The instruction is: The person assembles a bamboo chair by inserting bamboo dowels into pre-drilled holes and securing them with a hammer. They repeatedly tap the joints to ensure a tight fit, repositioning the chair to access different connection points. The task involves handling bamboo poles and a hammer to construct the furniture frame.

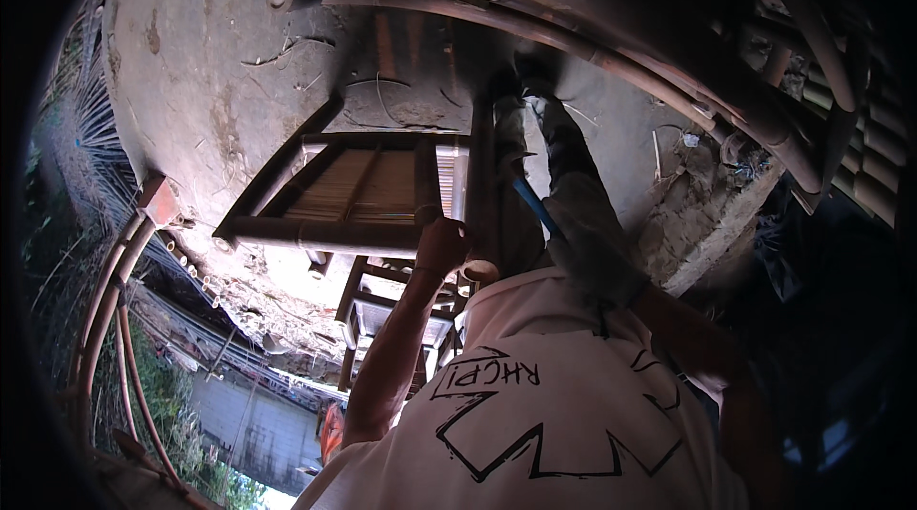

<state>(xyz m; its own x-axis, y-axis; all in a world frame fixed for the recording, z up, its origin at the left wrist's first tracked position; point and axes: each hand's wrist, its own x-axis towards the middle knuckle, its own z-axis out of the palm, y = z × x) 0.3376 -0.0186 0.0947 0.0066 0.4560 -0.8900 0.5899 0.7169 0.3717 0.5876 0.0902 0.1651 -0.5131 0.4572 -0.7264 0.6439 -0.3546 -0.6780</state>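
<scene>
Bamboo frame, left hand curled around its post, forearm raised, right hand hidden.

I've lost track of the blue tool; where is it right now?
Head view, just right of centre: the blue tool slants beside the bamboo frame's dark upright post, up and right of the left hand.

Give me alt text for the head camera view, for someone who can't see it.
Looking down over a white shirt, the person's left hand grips an upright post of a dark bamboo bench frame with a slatted seat. The right hand holds a blue-handled tool against the same post. Below is rough concrete ground, with curved bamboo poles at left.
</scene>
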